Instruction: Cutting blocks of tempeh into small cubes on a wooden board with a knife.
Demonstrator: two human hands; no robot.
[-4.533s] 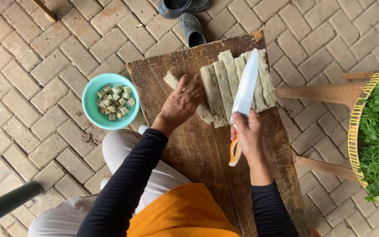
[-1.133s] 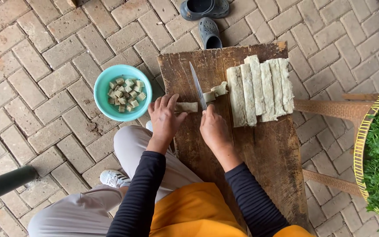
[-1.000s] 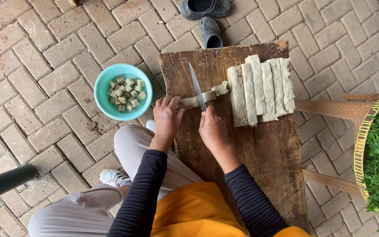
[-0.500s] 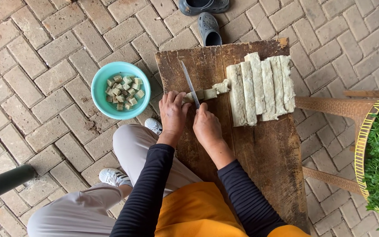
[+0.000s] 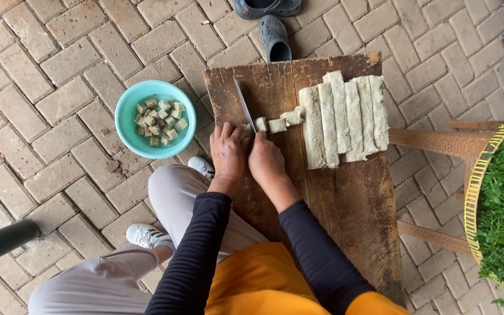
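A knife [image 5: 244, 105] lies with its long axis running away from the person, tip toward the far edge of a wooden board [image 5: 275, 81]. The right hand [image 5: 265, 158] is closed around its handle. The left hand [image 5: 228, 150], fingers curled, presses a pale strip [image 5: 272, 124] lying crosswise, beside uncut strips [image 5: 345, 116].

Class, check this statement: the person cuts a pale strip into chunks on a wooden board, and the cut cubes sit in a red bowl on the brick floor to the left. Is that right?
Not quite: the bowl is turquoise, not red, as the head view shows. The rest holds: it sits on the brick floor left of the wooden board and holds cut cubes, while the right hand works a knife through a pale strip.
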